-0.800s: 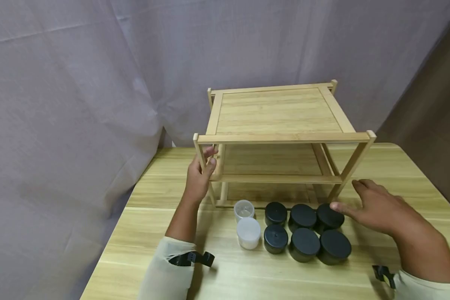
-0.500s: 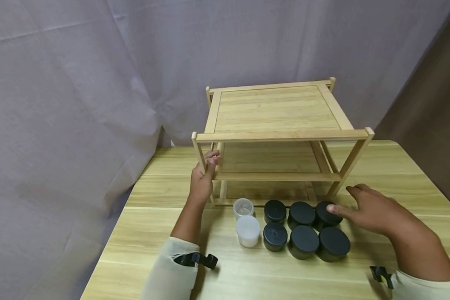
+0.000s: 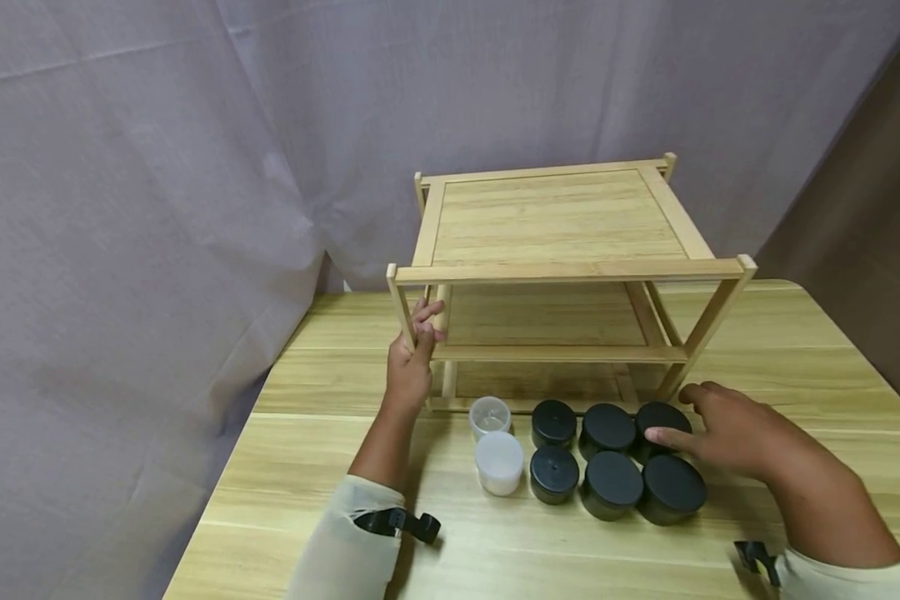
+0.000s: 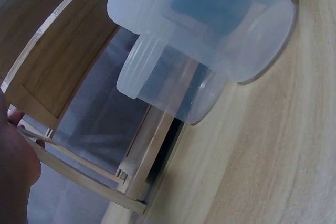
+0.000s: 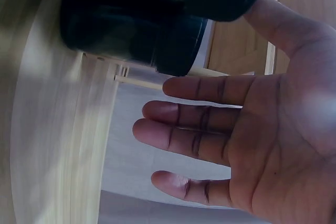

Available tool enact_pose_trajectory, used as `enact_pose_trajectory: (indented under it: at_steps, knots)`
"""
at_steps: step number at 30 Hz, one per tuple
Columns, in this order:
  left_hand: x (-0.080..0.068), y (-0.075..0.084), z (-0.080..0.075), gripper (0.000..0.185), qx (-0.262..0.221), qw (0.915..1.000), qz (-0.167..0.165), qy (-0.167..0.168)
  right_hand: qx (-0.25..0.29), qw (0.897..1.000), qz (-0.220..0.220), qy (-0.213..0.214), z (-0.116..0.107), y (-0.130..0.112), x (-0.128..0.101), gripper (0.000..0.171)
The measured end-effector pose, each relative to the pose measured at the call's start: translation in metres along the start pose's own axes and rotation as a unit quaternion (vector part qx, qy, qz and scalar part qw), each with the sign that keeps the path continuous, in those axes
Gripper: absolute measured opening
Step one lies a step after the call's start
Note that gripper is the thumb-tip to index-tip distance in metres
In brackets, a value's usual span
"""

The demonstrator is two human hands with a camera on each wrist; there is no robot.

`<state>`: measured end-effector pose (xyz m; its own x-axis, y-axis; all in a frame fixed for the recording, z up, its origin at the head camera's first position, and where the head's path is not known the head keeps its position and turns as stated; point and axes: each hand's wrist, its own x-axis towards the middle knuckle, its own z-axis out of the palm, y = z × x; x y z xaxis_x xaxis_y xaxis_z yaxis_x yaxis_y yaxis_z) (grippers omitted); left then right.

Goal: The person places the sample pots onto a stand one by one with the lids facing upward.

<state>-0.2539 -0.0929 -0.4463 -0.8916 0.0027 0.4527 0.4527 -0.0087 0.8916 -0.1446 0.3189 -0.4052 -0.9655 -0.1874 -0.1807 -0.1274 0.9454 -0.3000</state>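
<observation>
Left hand [image 3: 412, 360] curled round the front left post of the rack [image 3: 562, 271], mid-frame, fingers now a little higher on the post than before. Right hand [image 3: 727, 429] lower right, fingers straight and spread, moved leftward and down since the earlier frames; thumb tip now over the back right black jar [image 3: 662, 419], contact unclear. Six black jars in two rows on the worktop [image 3: 307, 492], just in front of the rack. Two clear jars [image 3: 498, 462] to their left, unmoved.
</observation>
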Motion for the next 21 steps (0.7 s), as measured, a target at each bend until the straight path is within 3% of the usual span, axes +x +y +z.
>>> enact_pose_trajectory:
  at_steps: [11,15,21]
  knots:
    - [-0.002,-0.004,0.001,0.045,-0.007,0.9999,0.011,0.004,0.000,1.000,-0.025,0.015,0.008,-0.002,0.003,0.083]
    - [-0.003,-0.007,0.002,0.035,0.017,0.9984,0.042,0.033,0.014,0.999,-0.041,0.015,0.010,-0.001,0.004,0.074]
    - [-0.004,-0.011,0.006,0.028,0.074,0.9894,0.092,0.086,0.024,0.997,-0.067,0.019,0.015,-0.001,0.007,0.058]
